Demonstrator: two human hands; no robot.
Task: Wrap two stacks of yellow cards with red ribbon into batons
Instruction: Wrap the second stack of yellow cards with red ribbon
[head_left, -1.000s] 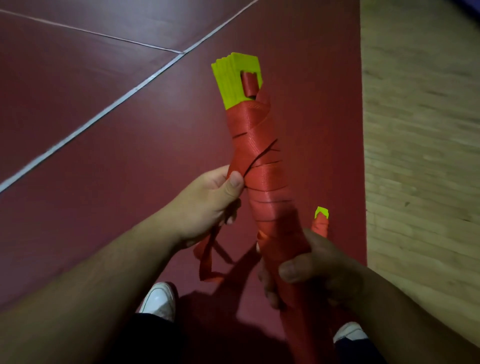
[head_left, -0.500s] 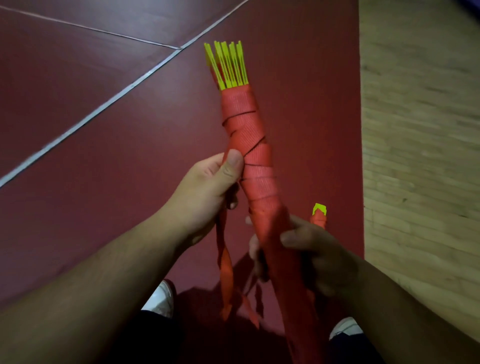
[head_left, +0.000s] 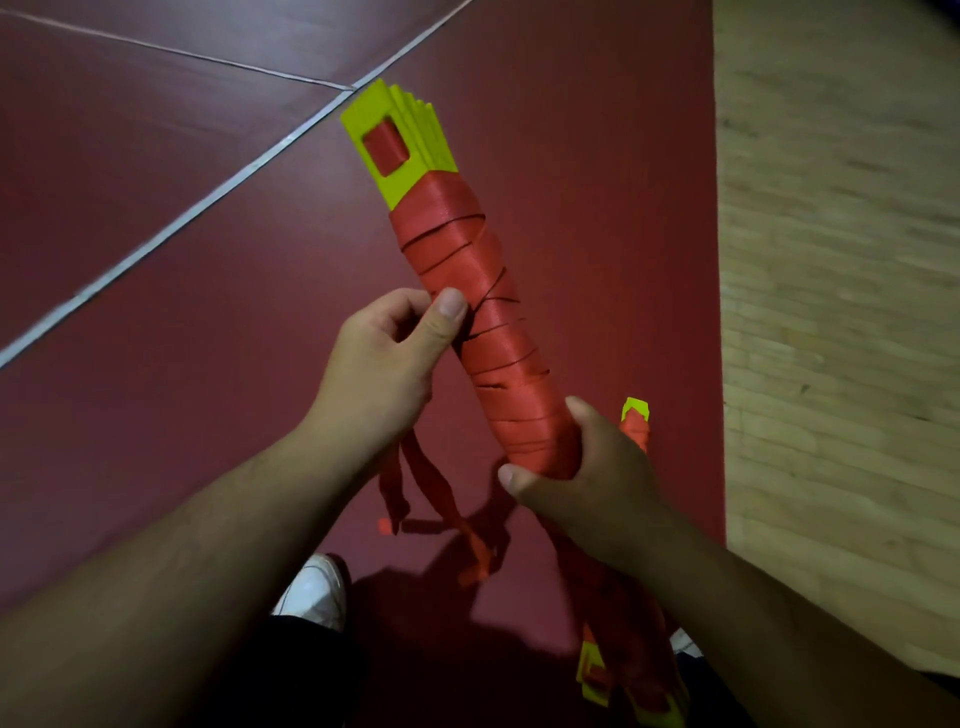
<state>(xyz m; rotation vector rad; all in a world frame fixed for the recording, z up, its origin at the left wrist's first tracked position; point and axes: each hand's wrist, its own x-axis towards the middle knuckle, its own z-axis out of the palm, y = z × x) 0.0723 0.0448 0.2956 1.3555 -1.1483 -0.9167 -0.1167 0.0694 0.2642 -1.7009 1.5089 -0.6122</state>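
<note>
Left hand (head_left: 387, 364): fingers curled, with the thumb tip laid on the left edge of the wrapped baton about midway along it. It pinched the red ribbon there against the forefinger.
Right hand (head_left: 597, 473): closed round the lower part of the wrapped baton, thumb across the near side, fingers hidden behind it.
Wrapped baton (head_left: 483, 332): held in the air between both hands. It was tilted, with its top leaning away and to the left and its lower part running under the right forearm.
Red ribbon (head_left: 452, 234): wound in overlapping slanted turns from just below the bare yellow end down to the right hand. Dark gaps showed between some turns.
Yellow cards (head_left: 421, 130): the top of the stack stood bare above the wrapping, its edges slightly fanned on the right. A strip of ribbon showed through a rectangular slot in the front card.
Loose tails (head_left: 415, 483): several strands hung below the left wrist towards the floor.
Second baton (head_left: 635, 428): just beyond the right hand, wrapped in red with a small yellow tip. Whether the hand touched it could not be told.
Lower yellow ends (head_left: 592, 675): seen low under the right forearm; which stack they belonged to was unclear.
White shoe (head_left: 314, 592): below the left forearm.
Red mat (head_left: 182, 364): underfoot, crossed by white lines (head_left: 208, 202).
Wooden floor (head_left: 831, 312): bordered the mat on the right.
</note>
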